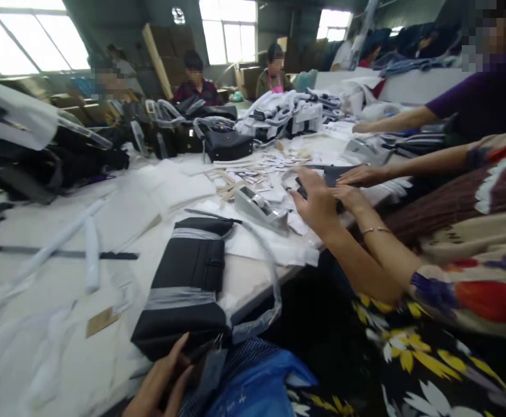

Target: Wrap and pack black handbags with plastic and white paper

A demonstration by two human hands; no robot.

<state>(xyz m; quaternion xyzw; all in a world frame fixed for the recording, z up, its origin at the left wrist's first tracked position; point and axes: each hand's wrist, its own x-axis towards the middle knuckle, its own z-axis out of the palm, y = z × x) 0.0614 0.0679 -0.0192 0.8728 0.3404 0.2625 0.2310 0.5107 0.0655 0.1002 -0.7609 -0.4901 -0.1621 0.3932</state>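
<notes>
Black bag (183, 266) lies at the near edge of the surface (248, 278), tilted slightly, two pale bands (181, 298) wrapped around it. Through the head camera I have the left hand (159, 385) at the bag's near end, fingers half curled, thumb and forefinger apart. A grey tag (212, 368) hangs just beside them; whether they pinch anything I cannot tell. I find no right hand I can be sure is the wearer's.

My worry is that edge. The wrapped handle (275, 284) loops out past it, above a blue covering (253, 382) on the lap, so a snag there could drag the bag down. I cannot see whether its near end overhangs; if it does, a press from the fingers could tip it. A pull on the tag might strain its cord, and sliding the bag could rumple the bands. Beyond it, nearer the right edge, a tape dispenser (248, 202) could catch the handle if the bag swung round.
</notes>
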